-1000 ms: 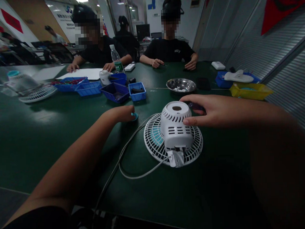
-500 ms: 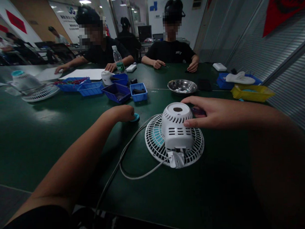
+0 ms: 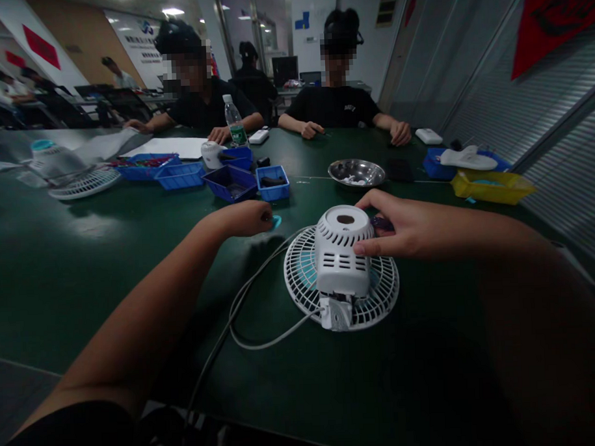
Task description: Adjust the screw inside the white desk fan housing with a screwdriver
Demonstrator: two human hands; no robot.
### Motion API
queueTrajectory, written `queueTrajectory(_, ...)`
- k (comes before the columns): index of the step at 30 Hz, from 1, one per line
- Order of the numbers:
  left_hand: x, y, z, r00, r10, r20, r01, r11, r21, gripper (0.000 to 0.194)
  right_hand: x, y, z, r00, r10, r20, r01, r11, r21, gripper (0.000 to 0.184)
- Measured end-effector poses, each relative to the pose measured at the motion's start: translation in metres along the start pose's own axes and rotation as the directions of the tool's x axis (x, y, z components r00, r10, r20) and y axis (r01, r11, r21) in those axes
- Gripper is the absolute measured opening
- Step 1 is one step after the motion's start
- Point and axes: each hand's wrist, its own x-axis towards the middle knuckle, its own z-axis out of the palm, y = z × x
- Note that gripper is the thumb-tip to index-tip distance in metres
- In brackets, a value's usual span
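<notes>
A white desk fan (image 3: pixel 345 254) lies grille-down in front of me, its vented motor housing upward with a round hole on top. My right hand (image 3: pixel 392 226) grips the housing's right side, thumb and forefinger against it. A dark purplish thing (image 3: pixel 381 224) is tucked under those fingers, mostly hidden. Left of the fan, my left hand (image 3: pixel 246 218) is closed on a small light-blue round cap (image 3: pixel 276 222), held just above the table. A grey cable (image 3: pixel 263 346) loops from the white block (image 3: pixel 336 313) at the housing's near side towards my lap.
Beyond the fan stand a steel bowl (image 3: pixel 357 173) with small white parts, several blue bins (image 3: pixel 230 184) and a yellow bin (image 3: pixel 491 187). Another fan (image 3: pixel 68 169) lies at left. Two people sit across the green table (image 3: pixel 147 254), near a water bottle (image 3: pixel 234 121).
My left hand has lifted the light-blue cap off the tabletop and moved slightly right. The fan housing has turned a little under my right hand, its near end shifting left.
</notes>
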Motion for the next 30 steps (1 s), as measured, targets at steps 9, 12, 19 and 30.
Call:
queueTrajectory(9, -0.02, 0.036, -0.018, 0.899, 0.143, -0.414, -0.292, 0.9, -0.323, 0.034, -0.002, -0.002, 0.001, 1.0, -0.016, 0.005, 0.016, 0.999, 0.035, 0.076)
queueTrajectory(12, -0.028, 0.052, -0.02, 0.799, 0.177, -0.575, -0.464, 0.789, -0.403, 0.032, -0.002, -0.002, 0.002, 1.0, -0.016, 0.0, 0.016, 0.999, 0.039, 0.075)
queueTrajectory(19, -0.044, 0.077, -0.023, 0.671, 0.287, -0.683, -0.651, 0.669, -0.359, 0.028, -0.003, -0.002, 0.002, 0.999, -0.04, -0.005, 0.04, 0.998, 0.043, 0.072)
queueTrajectory(30, -0.045, 0.09, -0.018, 0.673, 0.35, -0.652, -0.662, 0.678, -0.32, 0.026, -0.002, 0.002, 0.003, 1.0, -0.03, 0.007, 0.029, 0.997, 0.075, 0.073)
